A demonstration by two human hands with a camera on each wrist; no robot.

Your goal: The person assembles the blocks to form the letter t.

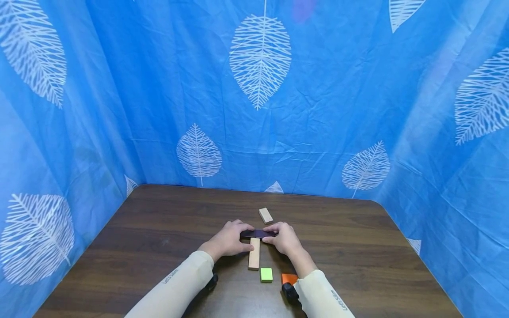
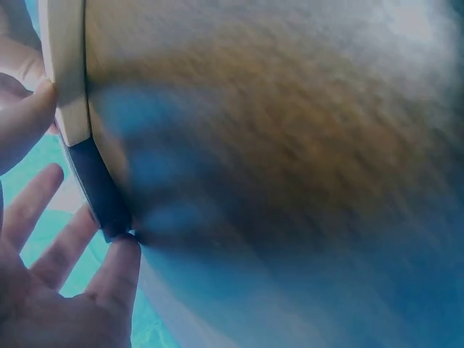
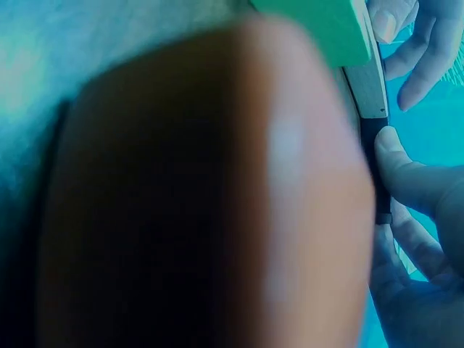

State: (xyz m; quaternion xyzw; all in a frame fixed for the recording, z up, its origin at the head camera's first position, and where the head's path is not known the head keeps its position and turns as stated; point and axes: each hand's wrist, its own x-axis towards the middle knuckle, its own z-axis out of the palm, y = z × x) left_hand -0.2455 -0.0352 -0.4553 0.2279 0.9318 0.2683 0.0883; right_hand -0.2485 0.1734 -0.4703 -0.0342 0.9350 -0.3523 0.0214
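A flat black block (image 1: 258,234) lies crosswise at the far end of a long pale wooden block (image 1: 254,255), forming a T on the table. My left hand (image 1: 227,238) touches the black block's left end with its fingertips, while its thumb rests against the pale block; in the left wrist view these fingers (image 2: 116,275) are spread and fairly straight. On the other side, my right hand (image 1: 285,240) pinches the black block's right end between thumb and fingers. The right wrist view shows that thumb (image 3: 402,163) against the black block (image 3: 373,148).
A small pale wooden block (image 1: 265,215) lies beyond the hands. Nearer are a lime-green block (image 1: 266,274) and an orange block (image 1: 289,278), the latter partly hidden by the right wrist. A blue curtain (image 1: 254,150) surrounds the brown table (image 1: 167,212).
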